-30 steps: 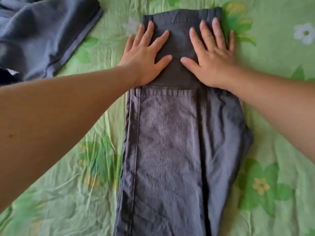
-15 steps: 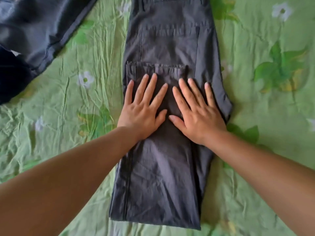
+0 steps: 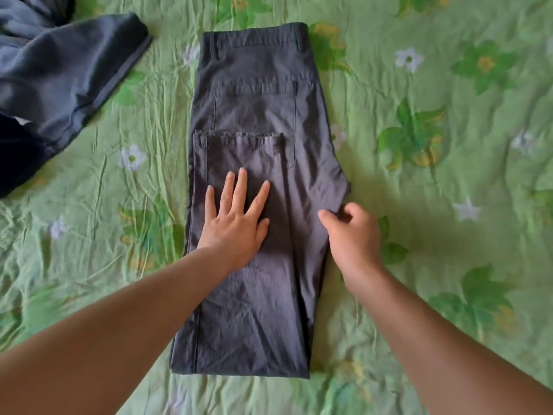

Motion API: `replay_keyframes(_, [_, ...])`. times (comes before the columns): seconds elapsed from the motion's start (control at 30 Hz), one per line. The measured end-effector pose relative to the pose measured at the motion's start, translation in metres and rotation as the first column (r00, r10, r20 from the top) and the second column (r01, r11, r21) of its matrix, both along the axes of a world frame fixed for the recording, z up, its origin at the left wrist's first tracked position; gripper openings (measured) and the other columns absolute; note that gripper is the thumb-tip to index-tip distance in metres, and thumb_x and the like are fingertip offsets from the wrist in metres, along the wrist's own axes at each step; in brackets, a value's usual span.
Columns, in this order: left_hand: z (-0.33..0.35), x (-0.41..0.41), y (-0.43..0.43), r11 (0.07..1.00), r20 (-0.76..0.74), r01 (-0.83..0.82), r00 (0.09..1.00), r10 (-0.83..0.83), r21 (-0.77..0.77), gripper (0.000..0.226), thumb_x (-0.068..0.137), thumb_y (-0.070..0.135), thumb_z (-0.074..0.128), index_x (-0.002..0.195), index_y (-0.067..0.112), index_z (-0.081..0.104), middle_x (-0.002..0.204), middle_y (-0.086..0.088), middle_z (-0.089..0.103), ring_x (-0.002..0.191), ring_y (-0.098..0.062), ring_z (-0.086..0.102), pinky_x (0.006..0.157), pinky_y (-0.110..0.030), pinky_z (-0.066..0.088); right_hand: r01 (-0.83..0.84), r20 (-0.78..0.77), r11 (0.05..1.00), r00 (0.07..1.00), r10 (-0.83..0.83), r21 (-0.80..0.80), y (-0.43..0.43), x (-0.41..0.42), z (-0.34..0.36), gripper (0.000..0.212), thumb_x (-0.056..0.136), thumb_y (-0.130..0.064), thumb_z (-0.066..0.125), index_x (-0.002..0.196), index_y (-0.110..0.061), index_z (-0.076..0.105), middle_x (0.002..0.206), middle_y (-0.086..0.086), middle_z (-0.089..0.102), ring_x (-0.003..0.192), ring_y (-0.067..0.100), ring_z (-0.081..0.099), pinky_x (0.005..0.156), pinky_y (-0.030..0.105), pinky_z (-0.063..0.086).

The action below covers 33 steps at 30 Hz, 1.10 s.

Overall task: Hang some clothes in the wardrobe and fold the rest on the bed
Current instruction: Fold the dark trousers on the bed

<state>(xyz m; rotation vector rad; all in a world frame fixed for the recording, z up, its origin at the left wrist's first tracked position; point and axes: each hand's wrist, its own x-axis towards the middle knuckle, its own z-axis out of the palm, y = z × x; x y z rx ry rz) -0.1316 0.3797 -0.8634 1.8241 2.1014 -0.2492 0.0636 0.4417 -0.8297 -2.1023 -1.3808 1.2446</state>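
Dark grey trousers (image 3: 257,109) lie lengthwise on the bed, folded leg on leg, with the leg ends doubled back up over the seat. Their waistband points away from me. My left hand (image 3: 236,223) presses flat on the folded-over legs, fingers spread. At the trousers' right edge, near the crotch bulge, my right hand (image 3: 353,232) has its fingers curled and pinches the fabric there.
The bed is covered by a wrinkled green sheet (image 3: 434,181) with a flower print. A heap of dark blue-grey clothes (image 3: 57,82) lies at the upper left, apart from the trousers.
Both hands slid down the trousers toward me from the waistband. My right hand has left the flat press and moved to the right edge, where it now pinches the fabric.
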Motion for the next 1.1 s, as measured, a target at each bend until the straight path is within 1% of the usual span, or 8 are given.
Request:
replay_keyframes(0.17, [-0.003, -0.001, -0.001, 1.0, -0.012, 0.007, 1.0, -0.007, -0.004, 0.066, 0.102, 0.053, 0.014, 0.157, 0.036, -0.02, 0.165, -0.009, -0.026, 0.151, -0.028, -0.027, 0.121, -0.058, -0.012, 0.193, -0.206, 0.981, 0.959, -0.196, -0.033, 0.034, -0.007, 0.005, 0.034, 0.083, -0.025, 0.076, 0.063, -0.014, 0.052, 0.059, -0.004, 0.056, 0.058, 0.018, 0.051, 0.057, 0.027, 0.043])
replay_keyframes(0.3, [-0.002, 0.0, 0.0, 1.0, -0.026, 0.006, 1.0, -0.006, -0.023, 0.066, 0.102, 0.053, 0.011, 0.155, 0.036, -0.024, 0.164, -0.01, -0.029, 0.151, -0.029, -0.029, 0.121, -0.059, -0.012, 0.307, -0.356, 0.925, 0.858, -0.371, -0.225, 0.049, -0.004, 0.006, 0.017, 0.08, -0.014, 0.071, 0.073, -0.018, 0.056, 0.09, 0.016, 0.07, 0.085, 0.032, 0.068, 0.084, 0.063, 0.056])
replay_keyframes(0.43, [0.0, 0.001, 0.0, 0.999, -0.021, 0.005, 1.0, -0.006, -0.043, 0.066, 0.103, 0.053, 0.011, 0.155, 0.036, -0.026, 0.163, -0.01, -0.032, 0.15, -0.029, -0.03, 0.121, -0.059, -0.012, 0.227, -0.171, 0.972, 0.957, -0.235, -0.065, 0.05, 0.008, 0.008, 0.007, 0.082, -0.019, 0.065, 0.081, -0.021, 0.059, 0.079, 0.003, 0.068, 0.068, 0.023, 0.066, 0.064, 0.044, 0.061])
replay_keyframes(0.53, [0.0, 0.001, 0.001, 0.999, -0.023, 0.006, 1.0, -0.007, -0.051, 0.066, 0.103, 0.052, 0.011, 0.154, 0.036, -0.026, 0.162, -0.01, -0.033, 0.149, -0.029, -0.031, 0.121, -0.059, -0.013, 0.212, -0.236, 0.963, 0.94, -0.247, -0.163, 0.033, 0.012, 0.003, 0.012, 0.087, -0.01, 0.062, 0.084, -0.02, 0.058, 0.073, 0.004, 0.071, 0.052, 0.015, 0.061, 0.05, 0.029, 0.055])
replay_keyframes(0.7, [0.001, 0.001, 0.002, 0.998, -0.024, 0.004, 1.0, -0.005, -0.062, 0.066, 0.103, 0.052, 0.011, 0.154, 0.035, -0.027, 0.162, -0.011, -0.034, 0.149, -0.03, -0.031, 0.121, -0.059, -0.013, 0.165, -0.217, 0.973, 0.956, -0.198, -0.158, 0.023, 0.014, -0.002, 0.01, 0.086, -0.013, 0.074, 0.095, -0.018, 0.07, 0.088, 0.003, 0.071, 0.075, 0.017, 0.063, 0.075, 0.038, 0.057])
replay_keyframes(0.87, [0.006, 0.001, 0.002, 0.995, -0.019, 0.009, 1.0, -0.012, -0.101, 0.066, 0.104, 0.052, 0.013, 0.154, 0.035, -0.026, 0.161, -0.01, -0.035, 0.149, -0.029, -0.032, 0.121, -0.059, -0.013, 0.203, -0.293, 0.908, 0.901, -0.319, -0.366, 0.028, 0.01, 0.003, 0.012, 0.088, -0.021, 0.076, 0.088, -0.017, 0.064, 0.073, 0.0, 0.059, 0.056, 0.011, 0.05, 0.045, 0.022, 0.041])
replay_keyframes(0.97, [0.006, 0.002, 0.002, 0.995, -0.02, 0.006, 1.0, -0.008, -0.102, 0.066, 0.104, 0.052, 0.013, 0.154, 0.035, -0.027, 0.161, -0.01, -0.035, 0.149, -0.029, -0.032, 0.121, -0.059, -0.012, 0.232, -0.261, 0.862, 0.889, -0.376, -0.451, 0.035, 0.006, 0.006, 0.019, 0.087, -0.025, 0.075, 0.077, -0.019, 0.06, 0.07, -0.002, 0.054, 0.06, 0.012, 0.046, 0.053, 0.028, 0.036])
replay_keyframes(1.1, [0.003, 0.001, 0.002, 0.997, -0.02, 0.004, 1.0, -0.006, -0.081, 0.066, 0.104, 0.052, 0.012, 0.154, 0.035, -0.027, 0.162, -0.01, -0.034, 0.149, -0.03, -0.032, 0.121, -0.059, -0.013, 0.218, -0.352, 0.873, 0.851, -0.389, -0.437, 0.042, 0.001, 0.01, 0.006, 0.09, -0.023, 0.066, 0.095, -0.02, 0.066, 0.09, 0.001, 0.071, 0.074, 0.016, 0.064, 0.062, 0.027, 0.048])
